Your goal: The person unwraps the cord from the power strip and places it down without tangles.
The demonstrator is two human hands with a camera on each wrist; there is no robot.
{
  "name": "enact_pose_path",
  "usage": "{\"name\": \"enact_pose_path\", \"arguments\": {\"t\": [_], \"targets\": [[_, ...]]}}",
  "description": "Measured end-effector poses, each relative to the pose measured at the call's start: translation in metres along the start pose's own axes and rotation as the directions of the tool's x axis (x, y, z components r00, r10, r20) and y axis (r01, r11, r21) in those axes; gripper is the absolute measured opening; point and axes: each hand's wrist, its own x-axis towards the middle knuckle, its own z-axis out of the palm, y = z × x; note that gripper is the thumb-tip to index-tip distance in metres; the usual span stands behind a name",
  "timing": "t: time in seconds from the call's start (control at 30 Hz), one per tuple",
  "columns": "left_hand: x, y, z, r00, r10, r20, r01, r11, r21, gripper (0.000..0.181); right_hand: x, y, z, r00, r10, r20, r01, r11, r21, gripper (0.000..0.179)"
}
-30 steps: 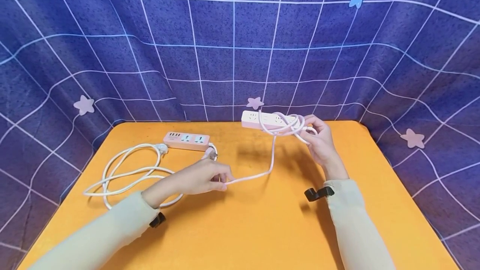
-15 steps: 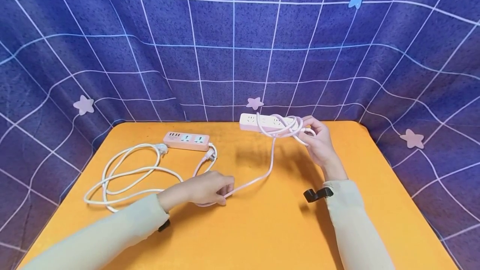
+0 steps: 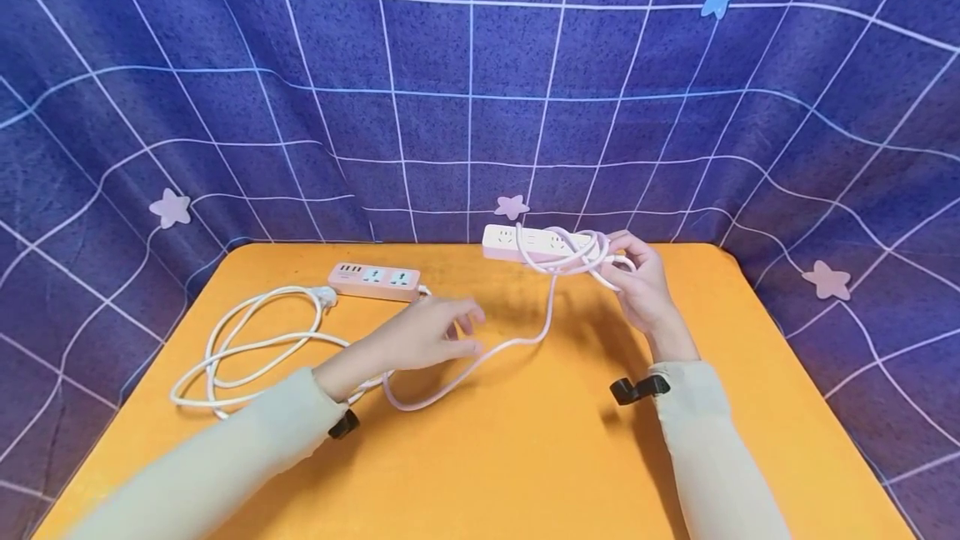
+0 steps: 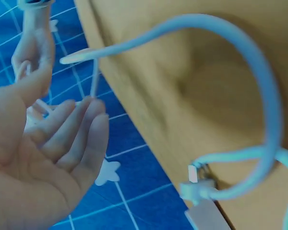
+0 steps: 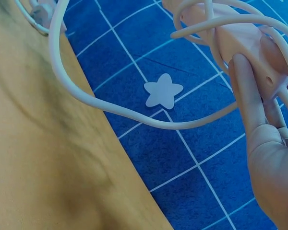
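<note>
Wrapped power strip [image 3: 534,242] gripped at one end, lying almost nine to three

In the head view its long axis runs from just past nine o'clock to just past three, sockets upward. It is raised towards one o'clock from the table's middle. The right hand [image 3: 641,282] pinches its three-o'clock end between thumb and fingers. The left hand [image 3: 431,336], at eight o'clock from it, is parted, fingers loosely bent, holding nothing.

There are two strips: this one and a second strip [image 3: 375,283] on the table. Two cords: a pale pink cord [image 3: 480,362] looped round the held strip, its free stretch curving past the left hand, and a white cord [image 3: 210,352] coiled at eight o'clock from the second strip. Two plugs: a white plug [image 3: 324,297] at that strip's nine-o'clock end, and a pale plug [image 4: 197,190] beside its other end.

The table [image 3: 525,457] is orange; a blue-violet curtain [image 3: 600,48] with grid lines and stars surrounds its far side.
</note>
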Motion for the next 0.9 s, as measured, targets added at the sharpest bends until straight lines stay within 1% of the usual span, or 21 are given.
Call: {"name": "enact_pose_path", "arguments": {"t": [0.13, 0.23, 0.3, 0.4, 0.53, 0.7, 0.77, 0.9], "targets": [[0.01, 0.013, -0.003, 0.995, -0.019, -0.094, 0.017, 1.0, -0.015, 0.034, 0.0, 0.0, 0.001, 1.0, 0.007, -0.002, -0.007, 1.0, -0.01, 0.044], [0.017, 0.021, -0.001, 0.99, -0.022, -0.139, 0.022, 1.0, -0.004, 0.035, 0.0, -0.001, 0.003, 1.0, 0.011, 0.0, -0.011, 1.0, -0.013, 0.044], [0.021, 0.025, 0.002, 0.988, -0.026, -0.155, 0.028, 1.0, 0.01, 0.034, 0.0, -0.001, 0.003, 1.0, 0.01, 0.0, -0.01, 1.0, -0.011, 0.044], [0.028, 0.028, 0.01, 0.986, -0.035, -0.162, 0.039, 0.999, 0.02, 0.032, 0.001, -0.001, 0.004, 1.0, 0.011, 0.002, -0.011, 1.0, -0.012, 0.044], [0.035, 0.028, 0.02, 0.986, -0.054, -0.156, 0.058, 0.998, 0.021, 0.031, 0.001, 0.0, 0.003, 1.0, 0.016, 0.001, -0.016, 1.0, -0.016, 0.045], [0.041, 0.026, 0.031, 0.987, -0.042, -0.153, 0.048, 0.998, 0.032, 0.029, 0.001, 0.001, 0.002, 1.0, 0.019, -0.003, -0.019, 1.0, -0.023, 0.044], [0.042, 0.025, 0.034, 0.988, -0.031, -0.151, 0.039, 0.998, 0.048, 0.026, 0.001, 0.001, 0.002, 1.0, 0.018, -0.003, -0.018, 1.0, -0.019, 0.044], [0.045, 0.021, 0.039, 0.99, -0.038, -0.135, 0.05, 0.995, 0.087, 0.015, 0.0, 0.0, 0.002, 1.0, 0.02, -0.009, -0.02, 1.0, -0.013, 0.043]]}}
